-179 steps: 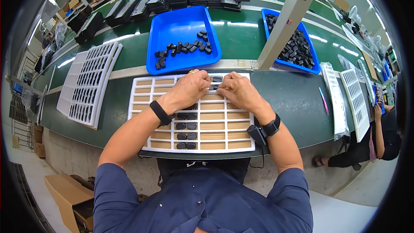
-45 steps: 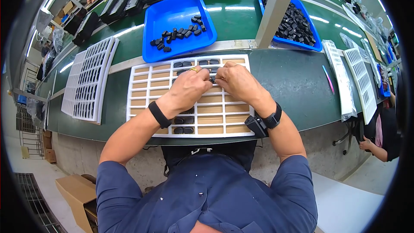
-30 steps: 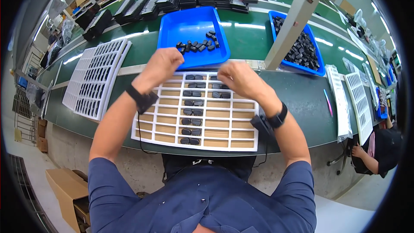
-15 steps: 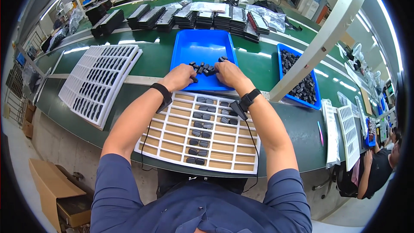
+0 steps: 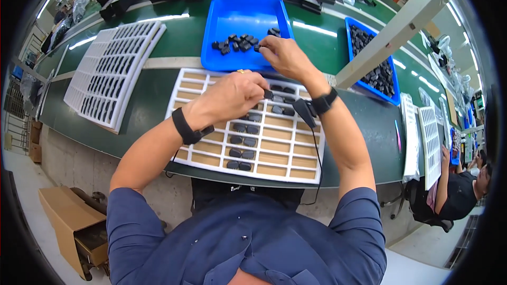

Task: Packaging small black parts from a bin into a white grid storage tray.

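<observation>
In front of me lies a white divided tray point(image 5: 257, 175) with tan compartment floors; small black plastic pieces point(image 5: 242, 140) sit in pairs in some compartments. My left hand point(image 5: 232, 99) is over its upper middle, pinching one small black piece point(image 5: 268, 94) between fingertips. Behind the tray stands a shallow blue bin point(image 5: 245, 16) holding a loose cluster of the same pieces point(image 5: 240, 42). Above the bin's near right edge, my right hand point(image 5: 285, 59) is closed on another black piece point(image 5: 257, 48). Both wrists wear black bands; my left hand hides part of the tray.
Left of me, stacked white trays point(image 5: 113, 74) hold black pieces. A fuller blue bin point(image 5: 395, 92) stands at right behind a slanted white post point(image 5: 396, 29). Pink-and-blue tweezers point(image 5: 398, 136) lie near more white trays point(image 5: 430, 140). A co-worker point(image 5: 457, 190) sits far right.
My left hand has left the blue bin and come back over the tray with a black piece. My right hand stays by the bin's right edge, now lifted with a piece. The view has tilted down.
</observation>
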The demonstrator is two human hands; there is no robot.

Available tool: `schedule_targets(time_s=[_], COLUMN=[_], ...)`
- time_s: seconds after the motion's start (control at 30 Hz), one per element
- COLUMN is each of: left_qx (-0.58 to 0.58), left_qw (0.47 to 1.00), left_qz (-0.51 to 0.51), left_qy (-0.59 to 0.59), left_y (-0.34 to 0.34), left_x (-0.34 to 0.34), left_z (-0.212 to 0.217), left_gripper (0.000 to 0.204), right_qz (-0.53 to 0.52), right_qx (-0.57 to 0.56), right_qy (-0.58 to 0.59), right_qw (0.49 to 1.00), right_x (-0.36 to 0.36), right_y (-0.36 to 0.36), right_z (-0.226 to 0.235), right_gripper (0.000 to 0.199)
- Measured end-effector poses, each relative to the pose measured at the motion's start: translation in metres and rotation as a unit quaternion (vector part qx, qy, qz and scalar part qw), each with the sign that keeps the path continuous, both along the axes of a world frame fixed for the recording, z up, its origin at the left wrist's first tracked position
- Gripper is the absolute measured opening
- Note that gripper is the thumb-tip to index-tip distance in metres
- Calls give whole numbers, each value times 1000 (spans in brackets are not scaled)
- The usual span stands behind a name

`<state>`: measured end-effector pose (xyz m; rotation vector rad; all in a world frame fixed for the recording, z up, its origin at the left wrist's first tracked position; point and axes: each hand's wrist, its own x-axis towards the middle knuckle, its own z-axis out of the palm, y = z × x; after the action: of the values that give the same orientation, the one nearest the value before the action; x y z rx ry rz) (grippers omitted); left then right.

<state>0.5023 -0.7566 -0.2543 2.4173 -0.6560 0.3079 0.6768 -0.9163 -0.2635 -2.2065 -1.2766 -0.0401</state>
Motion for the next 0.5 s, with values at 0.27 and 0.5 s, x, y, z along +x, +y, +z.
schedule_targets(time_s=[0.27, 0.5], left_qx=[135, 218], left_qw=[989, 976], left_qz=[-60, 16], left_qy=[30, 3], left_y=[-44, -58], left_x=[-44, -48], left_z=[-28, -32], left_gripper=[8, 12], right_qz=[32, 20], right_qx=[36, 29], right_qy=[71, 6], right_qw=[996, 999], right_x=[-126, -140], right_y=[-121, -128], right_z=[-4, -32], right_gripper=[18, 22])
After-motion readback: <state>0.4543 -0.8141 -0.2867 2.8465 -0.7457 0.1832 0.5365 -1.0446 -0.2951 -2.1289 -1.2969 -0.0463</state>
